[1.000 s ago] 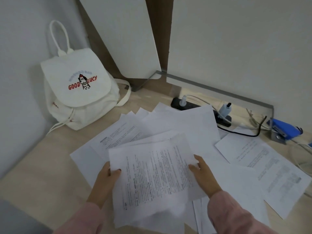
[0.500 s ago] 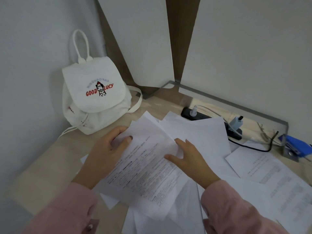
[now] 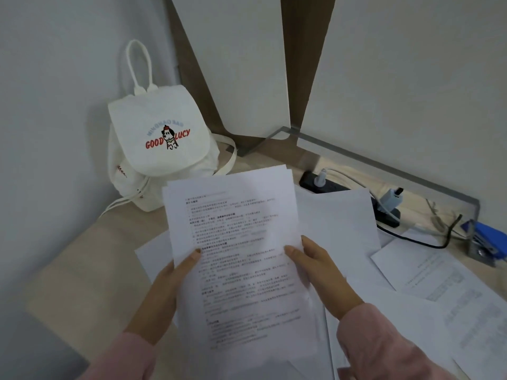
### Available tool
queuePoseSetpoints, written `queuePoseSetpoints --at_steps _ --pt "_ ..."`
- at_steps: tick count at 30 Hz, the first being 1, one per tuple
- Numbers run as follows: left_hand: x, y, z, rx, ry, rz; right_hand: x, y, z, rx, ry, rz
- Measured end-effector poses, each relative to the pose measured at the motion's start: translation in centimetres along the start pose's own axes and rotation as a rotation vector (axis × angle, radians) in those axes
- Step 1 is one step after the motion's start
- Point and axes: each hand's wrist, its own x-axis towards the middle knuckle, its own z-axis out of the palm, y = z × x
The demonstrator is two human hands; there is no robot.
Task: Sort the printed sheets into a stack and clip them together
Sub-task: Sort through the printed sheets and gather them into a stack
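A bundle of printed sheets (image 3: 236,242) is held up in front of me, tilted, text side facing me. My left hand (image 3: 167,286) grips its left edge with the thumb on the front. My right hand (image 3: 321,272) grips the right edge the same way. More loose sheets (image 3: 337,223) lie spread on the wooden desk (image 3: 90,270) under and to the right of the bundle, and one printed page (image 3: 450,286) lies at the far right. A blue stapler (image 3: 491,239) sits at the desk's right back edge.
A white "GOOD LUCY" backpack (image 3: 162,149) leans in the left corner. A black power strip (image 3: 329,185) with plugs and cables runs along the back wall. White boards (image 3: 241,64) lean against the wall behind.
Both hands have lifted a bundle of sheets off the desk and turned it upright to face me. Half a second ago they were pressing flat on the papers.
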Motion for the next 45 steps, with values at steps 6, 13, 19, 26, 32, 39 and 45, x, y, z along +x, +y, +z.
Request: queuePoseSetpoints --at_steps 6,13,19,26,32,39,45 --pt "0.1 -2.0 -2.0 0.089 0.155 -0.065 3.2 3.5 0.7 -0.074 0.136 0.069" --pt "0.9 -3.1 -4.8 0.176 0.349 -0.096 6.4 7.5 1.1 -0.820 0.278 0.196" --pt "1.6 -3.9 -5.1 0.200 0.369 -0.147 7.0 7.9 2.4 -1.058 0.334 0.105" --pt "1.8 -4.3 -5.3 0.220 0.360 -0.158 7.8 7.3 1.1 -1.133 0.265 0.118" --pt "0.9 -4.2 -5.1 0.173 0.361 -0.139 7.5 7.0 0.7 -0.865 0.244 0.120" --pt "-0.9 -3.8 -3.5 0.074 0.305 -0.085 3.6 5.0 -3.6 -0.515 0.457 -0.093" --pt "-2.0 -4.5 -1.1 0.112 0.199 -0.065 -2.5 3.2 -9.6 0.142 0.646 -0.139"
